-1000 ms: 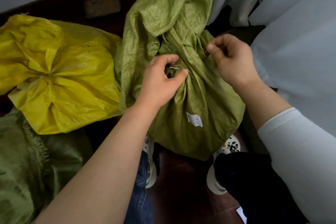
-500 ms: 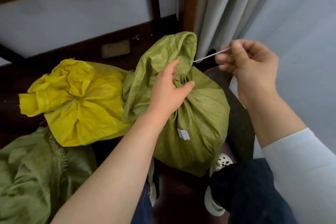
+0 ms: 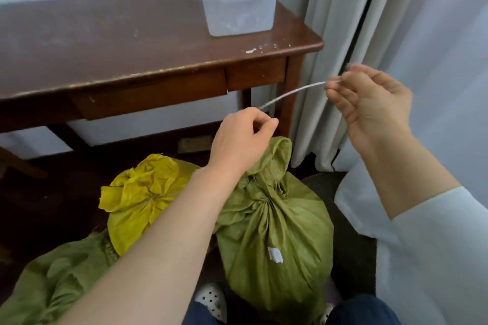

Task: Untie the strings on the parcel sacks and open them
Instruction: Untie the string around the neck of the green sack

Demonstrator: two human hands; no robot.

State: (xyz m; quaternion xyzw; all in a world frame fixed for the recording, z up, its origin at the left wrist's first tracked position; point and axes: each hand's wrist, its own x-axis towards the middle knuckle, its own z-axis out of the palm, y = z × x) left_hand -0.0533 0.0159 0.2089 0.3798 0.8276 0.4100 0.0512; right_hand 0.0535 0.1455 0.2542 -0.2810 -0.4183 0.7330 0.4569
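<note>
A green woven sack (image 3: 274, 232) stands on the floor between my feet, its neck still bunched, with a small white label on its front. A thin white string (image 3: 290, 93) stretches in the air above it. My left hand (image 3: 240, 137) pinches the string's lower end just over the sack's top. My right hand (image 3: 369, 103) pinches the other end, raised to the right. A yellow sack (image 3: 142, 198) lies to the left, tied at its gathered middle. Another green sack (image 3: 55, 282) lies at the lower left.
A dark wooden table (image 3: 132, 42) stands behind the sacks, with a clear plastic bin (image 3: 237, 5) at its back right corner and small white scraps near its edge. Grey curtains (image 3: 343, 34) hang at the right. My shoes and dark trousers show at the bottom.
The string has come away from the green sack's neck. Both hands have lifted with it, the right hand pulling up and to the right. My view has risen and now takes in the table.
</note>
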